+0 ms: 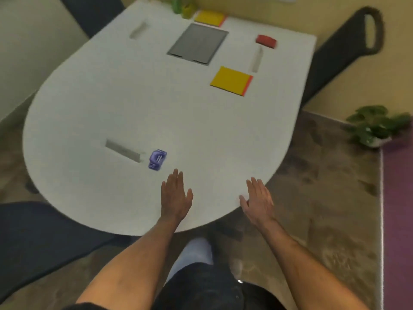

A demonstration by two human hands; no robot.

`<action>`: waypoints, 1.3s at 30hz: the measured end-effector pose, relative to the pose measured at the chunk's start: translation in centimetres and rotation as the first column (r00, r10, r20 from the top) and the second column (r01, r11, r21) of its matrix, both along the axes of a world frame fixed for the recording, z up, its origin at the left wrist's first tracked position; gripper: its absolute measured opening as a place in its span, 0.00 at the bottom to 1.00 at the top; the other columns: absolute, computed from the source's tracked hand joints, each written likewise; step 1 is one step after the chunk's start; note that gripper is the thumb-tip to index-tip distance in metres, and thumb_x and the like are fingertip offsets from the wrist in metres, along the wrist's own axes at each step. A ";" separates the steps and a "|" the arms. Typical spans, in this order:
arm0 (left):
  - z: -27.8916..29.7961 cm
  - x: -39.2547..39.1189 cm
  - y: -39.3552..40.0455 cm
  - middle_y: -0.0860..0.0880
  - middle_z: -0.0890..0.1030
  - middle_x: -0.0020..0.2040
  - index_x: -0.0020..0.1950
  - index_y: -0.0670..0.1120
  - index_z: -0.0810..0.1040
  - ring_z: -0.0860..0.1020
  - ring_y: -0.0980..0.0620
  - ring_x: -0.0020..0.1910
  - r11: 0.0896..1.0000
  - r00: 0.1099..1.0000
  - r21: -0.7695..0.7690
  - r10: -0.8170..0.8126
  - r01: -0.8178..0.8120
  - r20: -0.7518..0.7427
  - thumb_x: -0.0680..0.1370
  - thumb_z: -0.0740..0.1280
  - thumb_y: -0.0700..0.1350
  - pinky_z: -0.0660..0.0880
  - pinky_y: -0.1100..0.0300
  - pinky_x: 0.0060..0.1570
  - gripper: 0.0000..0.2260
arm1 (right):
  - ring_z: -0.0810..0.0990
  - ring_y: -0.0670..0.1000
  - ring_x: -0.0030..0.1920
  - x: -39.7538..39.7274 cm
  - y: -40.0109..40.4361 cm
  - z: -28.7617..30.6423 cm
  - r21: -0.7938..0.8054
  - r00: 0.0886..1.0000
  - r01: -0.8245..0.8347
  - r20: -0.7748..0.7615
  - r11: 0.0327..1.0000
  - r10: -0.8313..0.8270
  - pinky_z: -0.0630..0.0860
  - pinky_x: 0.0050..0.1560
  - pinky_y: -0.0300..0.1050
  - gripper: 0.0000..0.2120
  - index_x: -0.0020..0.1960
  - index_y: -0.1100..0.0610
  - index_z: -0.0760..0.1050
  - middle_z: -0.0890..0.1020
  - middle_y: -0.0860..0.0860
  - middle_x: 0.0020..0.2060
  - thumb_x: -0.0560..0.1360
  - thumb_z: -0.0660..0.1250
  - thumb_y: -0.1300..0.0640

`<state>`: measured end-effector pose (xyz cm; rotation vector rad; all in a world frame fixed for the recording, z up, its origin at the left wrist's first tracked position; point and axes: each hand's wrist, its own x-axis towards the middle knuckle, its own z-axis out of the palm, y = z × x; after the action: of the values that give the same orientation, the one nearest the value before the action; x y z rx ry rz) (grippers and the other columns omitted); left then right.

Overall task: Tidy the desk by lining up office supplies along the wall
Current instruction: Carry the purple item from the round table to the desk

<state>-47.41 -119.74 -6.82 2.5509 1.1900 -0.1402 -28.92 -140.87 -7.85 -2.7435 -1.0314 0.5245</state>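
Observation:
A white desk [125, 104] carries scattered supplies. A small purple stapler [157, 159] lies near the front, just beyond my left hand [176, 195], whose fingers are straight and hold nothing. My right hand [259, 198] hovers flat over the desk's front right edge, also holding nothing. A yellow notepad with an orange spine [231, 80] lies at mid right. A second yellow pad [209, 17] sits by the far wall beside a yellow-green container [188, 10]. A red block [266, 40] rests at the far right.
A grey flap panel [197, 43] is set into the desk's far middle, with three narrow slots [124, 150] in the surface. Dark chairs [33, 233] stand at front left and far right [348, 52]. A potted plant [377, 126] sits on the floor at right.

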 end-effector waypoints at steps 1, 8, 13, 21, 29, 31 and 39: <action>0.0 0.0 0.8 0.44 0.53 0.83 0.82 0.43 0.53 0.53 0.46 0.82 0.998 0.998 -0.004 0.057 -0.057 0.004 0.83 0.57 0.53 0.49 0.46 0.80 0.30 | 0.48 0.52 0.82 1.0 1.5 -0.1 0.000 0.999 -0.050 0.001 0.999 0.050 0.47 0.82 0.50 0.31 0.82 0.55 0.54 0.54 0.51 0.82 0.83 0.54 0.42; -1.4 -0.3 6.5 0.44 0.53 0.82 0.81 0.42 0.54 0.55 0.45 0.81 0.935 0.936 -0.050 0.352 -0.350 0.026 0.83 0.58 0.51 0.50 0.47 0.79 0.29 | 0.54 0.55 0.82 4.2 13.9 -0.8 0.083 0.957 -0.289 -0.010 0.954 0.290 0.56 0.80 0.51 0.31 0.81 0.58 0.59 0.60 0.54 0.81 0.83 0.57 0.44; -3.2 0.4 9.6 0.45 0.51 0.83 0.81 0.42 0.53 0.53 0.46 0.81 0.831 0.837 -0.118 0.548 -0.543 0.009 0.84 0.57 0.52 0.50 0.48 0.80 0.29 | 0.58 0.55 0.80 4.2 21.6 -1.0 0.136 0.912 -0.387 -0.091 0.912 0.400 0.58 0.79 0.50 0.29 0.80 0.59 0.61 0.63 0.55 0.79 0.83 0.60 0.46; -5.9 2.4 14.7 0.44 0.63 0.79 0.81 0.46 0.56 0.65 0.44 0.76 0.374 0.387 -0.527 0.918 -0.763 0.090 0.83 0.61 0.51 0.66 0.46 0.74 0.29 | 0.60 0.53 0.79 1.9 32.1 -2.3 0.182 0.828 -0.451 -0.279 0.874 0.485 0.61 0.76 0.50 0.29 0.80 0.58 0.61 0.63 0.53 0.79 0.83 0.60 0.47; -8.8 3.1 19.2 0.43 0.71 0.73 0.75 0.44 0.68 0.74 0.44 0.68 0.238 0.241 -0.614 0.967 -0.753 0.080 0.81 0.64 0.51 0.73 0.49 0.69 0.24 | 0.67 0.56 0.74 -0.9 40.1 -4.1 0.154 0.710 -0.567 -0.406 0.809 0.575 0.64 0.72 0.47 0.27 0.77 0.61 0.63 0.68 0.56 0.75 0.82 0.63 0.51; -9.4 3.3 19.7 0.43 0.75 0.67 0.69 0.43 0.76 0.77 0.44 0.63 0.259 0.230 -0.592 0.965 -0.763 0.126 0.80 0.68 0.47 0.76 0.54 0.64 0.18 | 0.68 0.56 0.74 -1.2 41.3 -4.6 0.154 0.688 -0.588 -0.422 0.794 0.591 0.65 0.72 0.47 0.27 0.77 0.61 0.63 0.69 0.56 0.75 0.82 0.64 0.53; -11.3 4.6 20.1 0.44 0.78 0.57 0.54 0.42 0.82 0.78 0.48 0.53 0.264 0.201 -0.528 0.964 -0.807 0.174 0.76 0.74 0.43 0.77 0.62 0.51 0.09 | 0.70 0.55 0.71 -0.9 43.4 -6.5 0.168 0.569 -0.717 -0.421 0.677 0.707 0.69 0.70 0.49 0.22 0.73 0.60 0.69 0.72 0.55 0.72 0.80 0.64 0.59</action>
<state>-42.86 -99.59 -18.08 1.0613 2.0049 0.5160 -29.87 -97.48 -14.31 -1.9064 -1.9647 1.2193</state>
